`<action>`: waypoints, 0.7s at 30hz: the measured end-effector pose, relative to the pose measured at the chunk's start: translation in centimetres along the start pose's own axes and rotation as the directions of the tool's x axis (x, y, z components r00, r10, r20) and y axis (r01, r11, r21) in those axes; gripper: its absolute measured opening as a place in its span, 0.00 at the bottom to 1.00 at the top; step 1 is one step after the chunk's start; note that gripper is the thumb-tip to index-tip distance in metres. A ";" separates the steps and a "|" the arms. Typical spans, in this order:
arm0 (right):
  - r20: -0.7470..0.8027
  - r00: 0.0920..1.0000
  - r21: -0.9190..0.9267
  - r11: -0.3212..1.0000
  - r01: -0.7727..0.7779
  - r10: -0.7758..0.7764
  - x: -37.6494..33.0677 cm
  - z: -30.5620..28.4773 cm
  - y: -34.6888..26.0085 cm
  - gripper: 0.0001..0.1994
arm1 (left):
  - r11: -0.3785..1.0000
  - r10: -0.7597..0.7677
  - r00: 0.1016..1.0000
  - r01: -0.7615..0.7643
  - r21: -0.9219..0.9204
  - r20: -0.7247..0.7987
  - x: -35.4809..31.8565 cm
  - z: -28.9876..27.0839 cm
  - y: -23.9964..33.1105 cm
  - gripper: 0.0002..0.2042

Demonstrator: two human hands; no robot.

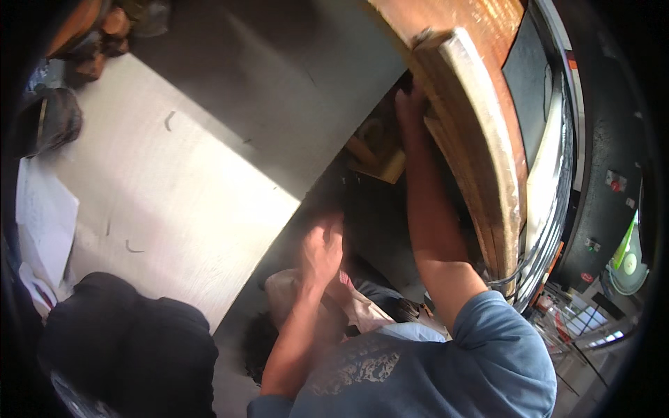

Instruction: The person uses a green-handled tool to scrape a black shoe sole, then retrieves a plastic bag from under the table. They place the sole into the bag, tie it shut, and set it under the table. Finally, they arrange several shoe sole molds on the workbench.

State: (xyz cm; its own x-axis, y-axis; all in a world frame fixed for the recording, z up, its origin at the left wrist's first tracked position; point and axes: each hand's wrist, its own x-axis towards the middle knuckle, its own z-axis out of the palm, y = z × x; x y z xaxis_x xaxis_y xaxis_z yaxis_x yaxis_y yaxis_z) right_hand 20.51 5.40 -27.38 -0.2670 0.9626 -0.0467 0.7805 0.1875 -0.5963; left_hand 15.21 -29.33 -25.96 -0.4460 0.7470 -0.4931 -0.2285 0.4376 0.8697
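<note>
a: while the wide pale sheet-metal counter (167,174) lay half in sunlight, where were the hands?

b: the right hand (411,104) was up at the lower edge of a thick curved wooden board with a pale worn edge (474,160), tilted and leaning over the dark gap beside the counter. its grip seemed pressed against the wood, but shadow hid the fingers, so i couldn't tell if it was clenched or flat.

a: and the other?

b: the left hand (322,251) was lower, blurred, fingers loosely curled, at the counter's edge above a pinkish cloth bundle (348,299). whether it grasped anything, i couldn't say.

a: how far along did it look?

b: i'd judge midway: the board was raised, not laid flat or set down anywhere.

a: any containers?

b: a yellowish box-like thing (380,164) sat in the shadowed gap under the board; its contents didn't show. a dark bag (49,122) rested at the counter's far left corner, contents hidden too.
</note>
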 end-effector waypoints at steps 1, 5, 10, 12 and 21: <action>0.005 1.000 0.052 0.999 -0.013 0.013 -1.4 -0.6 0.0 0.19 | 0.999 0.037 0.999 -0.037 -0.003 -0.014 -0.6 -0.2 0.4 0.10; 0.048 0.996 0.216 0.973 -0.086 0.078 -6.1 -2.7 -0.5 0.19 | 0.996 -0.063 0.998 0.063 -0.063 -0.002 -2.3 -2.0 2.3 0.12; 0.099 0.985 0.354 0.920 -0.168 0.142 -9.2 -4.2 0.1 0.19 | 0.988 0.047 0.998 -0.053 -0.146 -0.041 -3.5 -3.2 2.9 0.12; 0.113 0.981 0.382 0.905 -0.189 0.157 -9.6 -4.4 0.7 0.18 | 0.984 0.020 0.999 -0.026 -0.178 -0.037 -3.6 -3.6 2.8 0.12; 0.164 0.979 0.482 0.857 -0.185 0.119 -5.7 -0.5 1.9 0.19 | 0.999 0.002 1.000 -0.001 -0.040 0.025 -4.8 -2.6 2.7 0.10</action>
State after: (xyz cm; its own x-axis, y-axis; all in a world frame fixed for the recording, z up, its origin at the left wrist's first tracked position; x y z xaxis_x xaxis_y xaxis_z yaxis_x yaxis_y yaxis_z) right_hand 23.79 0.41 -27.88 -0.2613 0.9328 -0.2482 0.4455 -0.1116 -0.8883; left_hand 14.54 -33.04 -21.21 -0.4245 0.7602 -0.4918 -0.2625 0.4166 0.8704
